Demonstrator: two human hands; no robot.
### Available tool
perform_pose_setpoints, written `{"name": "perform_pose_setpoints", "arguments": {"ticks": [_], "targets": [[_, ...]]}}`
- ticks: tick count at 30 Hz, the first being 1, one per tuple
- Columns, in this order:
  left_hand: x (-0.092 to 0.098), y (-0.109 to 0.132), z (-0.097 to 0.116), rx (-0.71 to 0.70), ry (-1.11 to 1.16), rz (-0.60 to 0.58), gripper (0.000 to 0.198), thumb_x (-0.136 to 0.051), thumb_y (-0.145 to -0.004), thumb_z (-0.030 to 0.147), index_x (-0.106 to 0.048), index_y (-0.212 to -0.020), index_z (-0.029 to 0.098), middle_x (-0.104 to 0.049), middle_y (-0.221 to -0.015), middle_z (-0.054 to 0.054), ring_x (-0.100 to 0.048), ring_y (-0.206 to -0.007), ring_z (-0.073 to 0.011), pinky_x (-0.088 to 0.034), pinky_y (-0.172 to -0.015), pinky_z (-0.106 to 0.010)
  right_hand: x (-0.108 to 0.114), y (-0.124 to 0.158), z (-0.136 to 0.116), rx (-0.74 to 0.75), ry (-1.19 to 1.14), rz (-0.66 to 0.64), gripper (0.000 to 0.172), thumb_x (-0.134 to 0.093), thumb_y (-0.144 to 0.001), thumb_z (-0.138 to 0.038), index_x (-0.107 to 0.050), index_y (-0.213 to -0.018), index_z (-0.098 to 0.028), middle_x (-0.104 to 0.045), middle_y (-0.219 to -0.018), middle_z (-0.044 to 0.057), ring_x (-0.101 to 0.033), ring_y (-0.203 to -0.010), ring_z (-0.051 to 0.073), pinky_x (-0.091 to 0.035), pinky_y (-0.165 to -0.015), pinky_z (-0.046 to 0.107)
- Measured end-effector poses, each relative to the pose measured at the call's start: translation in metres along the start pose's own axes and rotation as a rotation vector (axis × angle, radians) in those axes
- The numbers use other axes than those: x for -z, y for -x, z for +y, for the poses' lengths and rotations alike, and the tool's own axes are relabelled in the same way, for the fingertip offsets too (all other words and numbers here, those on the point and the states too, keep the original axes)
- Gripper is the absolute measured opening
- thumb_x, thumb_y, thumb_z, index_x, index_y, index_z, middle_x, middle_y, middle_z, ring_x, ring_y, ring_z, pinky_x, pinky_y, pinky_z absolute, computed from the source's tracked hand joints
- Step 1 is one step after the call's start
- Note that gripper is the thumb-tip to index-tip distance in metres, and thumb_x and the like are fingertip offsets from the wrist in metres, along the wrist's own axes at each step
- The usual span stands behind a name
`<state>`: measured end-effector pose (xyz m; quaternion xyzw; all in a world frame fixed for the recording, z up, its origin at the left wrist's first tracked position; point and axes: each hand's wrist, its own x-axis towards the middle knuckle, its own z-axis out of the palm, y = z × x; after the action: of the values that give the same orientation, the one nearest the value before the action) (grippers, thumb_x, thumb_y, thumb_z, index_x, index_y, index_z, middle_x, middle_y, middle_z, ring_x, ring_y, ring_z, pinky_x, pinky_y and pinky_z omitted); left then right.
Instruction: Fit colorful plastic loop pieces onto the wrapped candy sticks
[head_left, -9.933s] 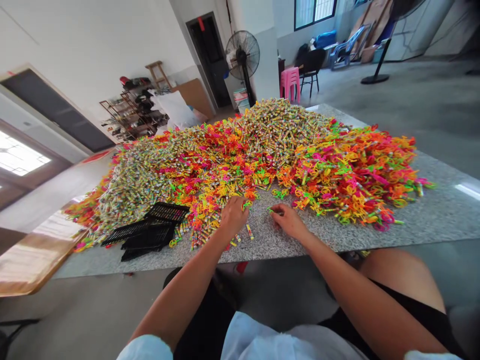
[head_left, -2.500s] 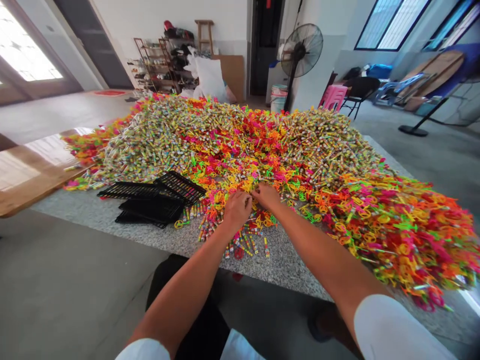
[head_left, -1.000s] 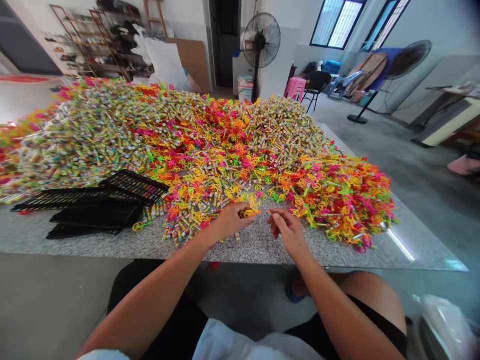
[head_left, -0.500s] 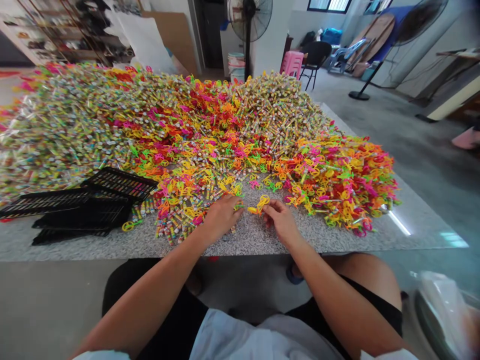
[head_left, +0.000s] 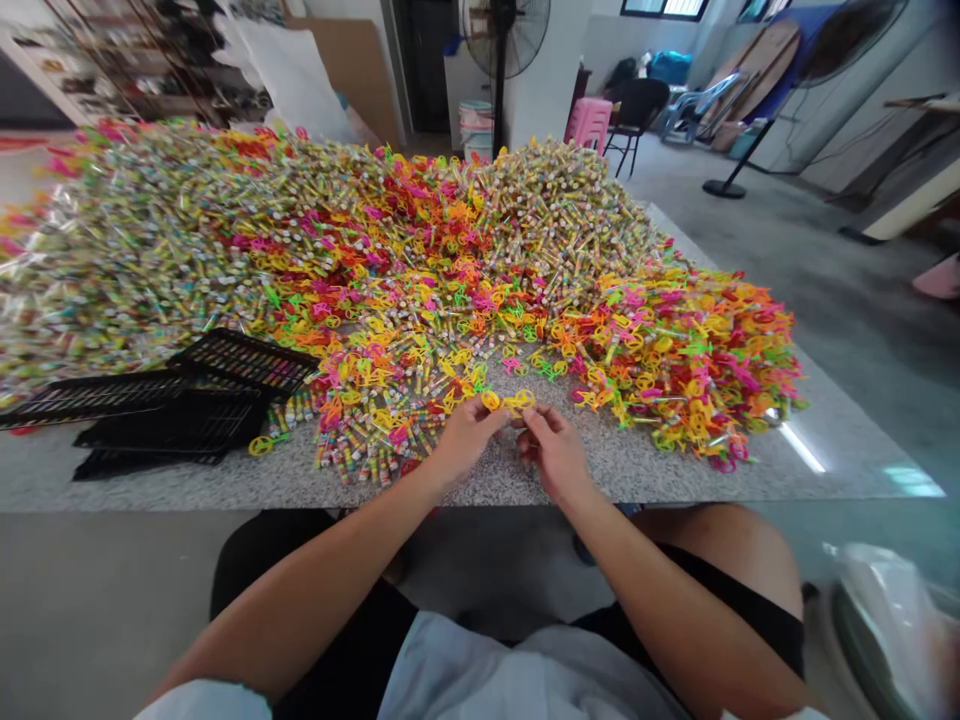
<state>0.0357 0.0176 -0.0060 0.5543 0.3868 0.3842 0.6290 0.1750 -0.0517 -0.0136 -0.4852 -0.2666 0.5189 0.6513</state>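
My left hand (head_left: 466,437) and my right hand (head_left: 553,452) meet over the near edge of a speckled granite table (head_left: 675,470). Both pinch a small yellow plastic ring piece (head_left: 508,402) held between their fingertips, just above the stone. Behind them spreads a huge heap of neon plastic ring pieces (head_left: 675,350) and small yellow wrapped tubes (head_left: 555,220). A smaller cluster of tubes (head_left: 367,455) lies just left of my left hand.
Black plastic trays (head_left: 187,400) are stacked on the table's left. Beyond the table stand a pedestal fan (head_left: 502,40), a pink stool (head_left: 589,120), a black chair (head_left: 637,110) and shelving (head_left: 150,60). A plastic bag (head_left: 892,620) sits by my right knee.
My hands have drawn together at the table edge; the yellow ring piece that the right hand held alone is now pinched by both hands. The view shifted slightly.
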Motion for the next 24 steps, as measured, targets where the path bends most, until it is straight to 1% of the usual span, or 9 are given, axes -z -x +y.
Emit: {"name": "perform_pose_setpoints", "arguments": {"ticks": [3,4,6,8,10,13,16,22,24], "targets": [[0.011,-0.008,0.004,0.048,0.127,0.024,0.022,-0.075,-0.075,0.027,-0.064,-0.091,0.017,-0.069,-0.095,-0.003,-0.064,-0.085,-0.0152,-0.055,-0.078,-0.029,0.010,-0.002,-0.014,0.150,0.135,0.052,0.029,-0.068,-0.087,-0.050,-0.059,-0.098,-0.025,-0.061,-0.074,-0.004,-0.052,-0.052,0.010,-0.042,-0.044,0.022],[0.015,-0.009,0.006,0.066,0.162,-0.006,0.024,-0.075,-0.073,0.024,-0.063,-0.093,0.018,-0.069,-0.099,-0.003,-0.065,-0.089,-0.0160,-0.056,-0.080,-0.031,0.013,-0.003,-0.020,0.196,0.177,0.048,0.028,-0.067,-0.089,-0.049,-0.058,-0.100,-0.025,-0.061,-0.073,-0.004,-0.052,-0.052,0.010,-0.043,-0.045,0.023],[0.020,-0.009,0.011,0.128,0.186,-0.112,0.026,-0.074,-0.073,0.022,-0.062,-0.095,0.018,-0.069,-0.102,-0.005,-0.067,-0.091,-0.0179,-0.058,-0.078,-0.033,0.018,-0.003,-0.029,0.243,0.239,-0.008,0.027,-0.065,-0.091,-0.046,-0.056,-0.107,-0.027,-0.062,-0.076,-0.004,-0.053,-0.053,0.011,-0.044,-0.047,0.024],[0.022,-0.007,0.016,0.201,0.170,-0.228,0.028,-0.074,-0.073,0.023,-0.061,-0.098,0.018,-0.070,-0.098,-0.005,-0.068,-0.087,-0.0184,-0.059,-0.073,-0.032,0.019,-0.002,-0.033,0.236,0.280,-0.076,0.027,-0.064,-0.092,-0.043,-0.053,-0.112,-0.028,-0.065,-0.081,-0.003,-0.054,-0.054,0.011,-0.043,-0.047,0.024],[0.021,-0.003,0.019,0.245,0.155,-0.291,0.030,-0.073,-0.075,0.026,-0.061,-0.101,0.018,-0.069,-0.092,-0.005,-0.067,-0.081,-0.0171,-0.058,-0.068,-0.030,0.017,0.000,-0.033,0.211,0.327,-0.120,0.026,-0.065,-0.091,-0.041,-0.055,-0.109,-0.027,-0.066,-0.083,-0.002,-0.055,-0.055,0.011,-0.042,-0.046,0.024],[0.017,0.000,0.020,0.250,0.136,-0.302,0.024,-0.070,-0.078,0.031,-0.061,-0.097,0.018,-0.065,-0.084,-0.002,-0.064,-0.074,-0.0141,-0.057,-0.063,-0.027,0.013,0.002,-0.029,0.192,0.380,-0.136,0.024,-0.068,-0.088,-0.041,-0.061,-0.104,-0.024,-0.065,-0.076,-0.001,-0.053,-0.055,0.011,-0.041,-0.047,0.023],[0.015,0.000,0.020,0.242,0.122,-0.298,0.020,-0.067,-0.081,0.033,-0.059,-0.093,0.019,-0.061,-0.081,-0.001,-0.061,-0.073,-0.0137,-0.056,-0.060,-0.026,0.011,0.001,-0.027,0.158,0.342,-0.112,0.026,-0.069,-0.087,-0.043,-0.065,-0.103,-0.024,-0.063,-0.071,-0.002,-0.051,-0.053,0.011,-0.040,-0.046,0.024],[0.011,0.002,0.020,0.224,0.109,-0.312,0.026,-0.063,-0.087,0.041,-0.059,-0.100,0.020,-0.060,-0.083,-0.002,-0.060,-0.074,-0.0146,-0.054,-0.057,-0.025,0.010,-0.001,-0.022,0.090,0.256,-0.103,0.030,-0.073,-0.082,-0.044,-0.067,-0.103,-0.023,-0.070,-0.083,0.001,-0.053,-0.054,0.011,-0.042,-0.046,0.024],[0.010,0.003,0.020,0.202,0.078,-0.290,0.027,-0.063,-0.087,0.043,-0.060,-0.101,0.020,-0.060,-0.085,-0.002,-0.059,-0.075,-0.0146,-0.054,-0.056,-0.024,0.010,-0.002,-0.017,0.066,0.212,-0.111,0.031,-0.075,-0.081,-0.044,-0.067,-0.102,-0.023,-0.071,-0.084,0.002,-0.054,-0.054,0.011,-0.042,-0.046,0.024]]}}
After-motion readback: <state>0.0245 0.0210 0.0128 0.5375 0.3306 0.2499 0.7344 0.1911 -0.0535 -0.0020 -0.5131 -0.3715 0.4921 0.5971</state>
